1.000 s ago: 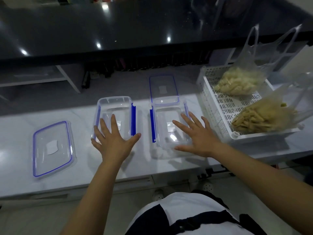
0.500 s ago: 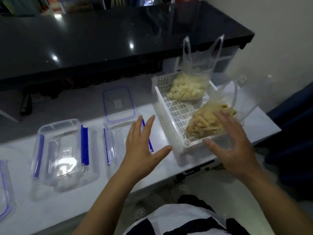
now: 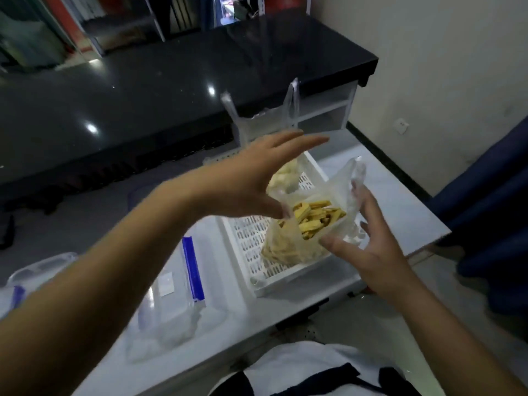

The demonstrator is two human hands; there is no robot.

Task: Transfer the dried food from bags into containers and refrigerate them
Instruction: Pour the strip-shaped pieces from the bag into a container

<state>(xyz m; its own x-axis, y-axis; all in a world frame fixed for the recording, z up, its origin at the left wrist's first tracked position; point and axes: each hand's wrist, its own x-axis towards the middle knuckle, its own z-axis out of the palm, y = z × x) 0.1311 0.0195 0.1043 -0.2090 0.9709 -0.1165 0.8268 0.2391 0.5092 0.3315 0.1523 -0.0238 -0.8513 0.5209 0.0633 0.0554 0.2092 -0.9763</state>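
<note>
A clear plastic bag of yellow dried strips (image 3: 311, 221) sits in the near end of a white slotted basket (image 3: 274, 272), its mouth wide open. My left hand (image 3: 254, 181) reaches over the basket with straight fingers, its thumb at the bag's left edge. My right hand (image 3: 368, 244) is spread against the bag's right side, with the thumb under the plastic. A second bag of pale dried food (image 3: 285, 175) lies further back, mostly hidden by my left hand. An empty clear container with blue clasps (image 3: 171, 298) stands left of the basket.
Another clear container (image 3: 34, 272) shows at the far left, partly behind my left arm. A black glossy counter (image 3: 171, 81) runs along the back. The white table's right edge (image 3: 423, 218) is near the basket, with a dark blue seat (image 3: 491, 212) beyond.
My view has swung right toward the basket. Both hands left the containers and moved to the bag of yellow strips, one on each side, and its mouth now stands open.
</note>
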